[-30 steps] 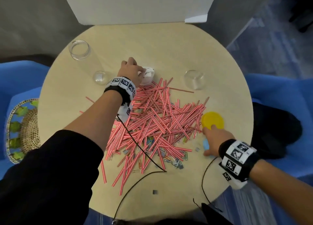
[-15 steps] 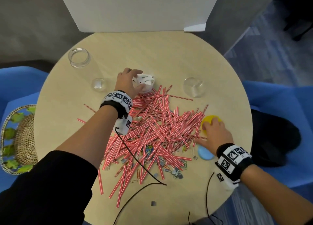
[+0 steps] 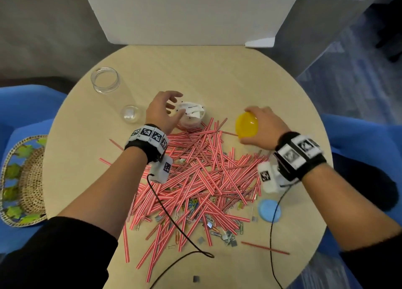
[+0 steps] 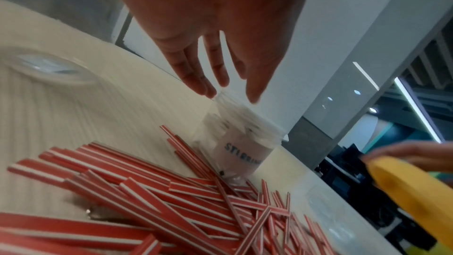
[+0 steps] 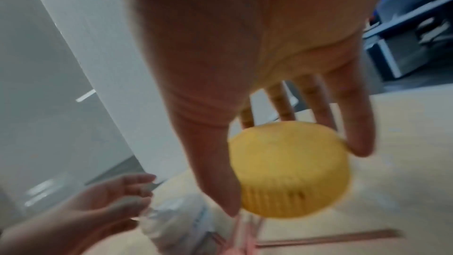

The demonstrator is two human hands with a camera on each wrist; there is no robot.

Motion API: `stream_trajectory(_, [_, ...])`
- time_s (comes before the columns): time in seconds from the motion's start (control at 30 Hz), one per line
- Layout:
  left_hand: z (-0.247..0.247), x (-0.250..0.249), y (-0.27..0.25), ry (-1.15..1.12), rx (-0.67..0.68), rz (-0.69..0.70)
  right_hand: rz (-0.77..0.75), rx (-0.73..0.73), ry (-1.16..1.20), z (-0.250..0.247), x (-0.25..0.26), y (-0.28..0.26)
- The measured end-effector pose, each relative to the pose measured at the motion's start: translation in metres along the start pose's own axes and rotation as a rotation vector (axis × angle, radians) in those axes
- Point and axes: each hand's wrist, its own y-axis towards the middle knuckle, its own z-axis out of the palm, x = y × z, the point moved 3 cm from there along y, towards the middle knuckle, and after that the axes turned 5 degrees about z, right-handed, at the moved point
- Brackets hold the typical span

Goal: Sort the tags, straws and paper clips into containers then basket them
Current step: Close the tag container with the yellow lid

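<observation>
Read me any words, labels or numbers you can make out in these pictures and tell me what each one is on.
"STIRRIN", in blue letters on a paper tag inside the clear jar of tags; the word runs on past the jar's curve, unreadable.
Dark print on the white tags at the jar's mouth in the head view: too small to read.
Black and white square codes on the wristbands: patterns, not text.

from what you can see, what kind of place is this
Probably an office lounge or meeting corner, not a home. A small round table stands between blue chairs on blue-grey carpet, and the left wrist view shows strip ceiling lights in an open room behind.
</observation>
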Motion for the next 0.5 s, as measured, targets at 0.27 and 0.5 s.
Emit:
stream_trajectory(0.27, [-0.004,0.020,0.000,-0.209,-0.050,-0.341,-0.435,0.011,-0.083,0.013,0.131,0.054])
stream_trajectory(0.5, [-0.005,0.028,-0.010,-0.315,0.026,-0.413,-0.458,-0.001,-0.263,0.041,0.154,0.080])
